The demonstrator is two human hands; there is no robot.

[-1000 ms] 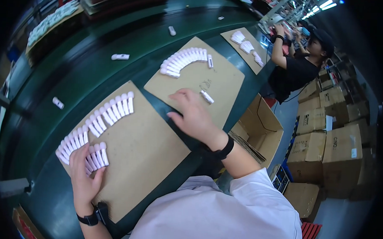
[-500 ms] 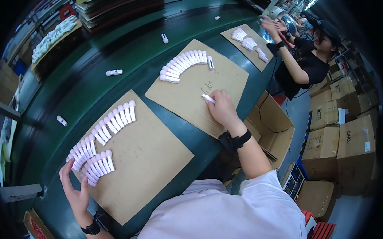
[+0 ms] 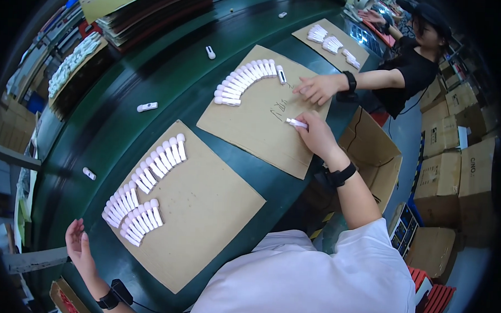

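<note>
My right hand (image 3: 319, 136) pinches a small white and pale-pink stick-shaped piece (image 3: 298, 123) above the middle cardboard sheet (image 3: 262, 132). An arc of small white devices with rounded pink heads (image 3: 246, 79) lies on that sheet; a single one with a dark panel (image 3: 281, 74) is at its right end. My left hand (image 3: 81, 251) is raised off the near cardboard sheet (image 3: 204, 204), left of its lower corner, with fingers apart and nothing visible in it. Along that sheet's left side lie rows of the same devices (image 3: 141, 221). A co-worker's hand (image 3: 319, 89) reaches over the middle sheet.
Several loose devices, one with a dark panel (image 3: 147, 107), lie on the green curved belt (image 3: 176, 76). The co-worker (image 3: 416, 63) stands at the right beyond a smaller cardboard sheet (image 3: 342, 61). An opened carton (image 3: 372, 155) stands by the belt's edge; a metal bar (image 3: 34, 260) is near my left hand.
My left hand has pulled away leftward from the device rows. My right hand still pinches the piece, slightly farther right. The co-worker's hand has come over the middle sheet. The view has shifted slightly.
</note>
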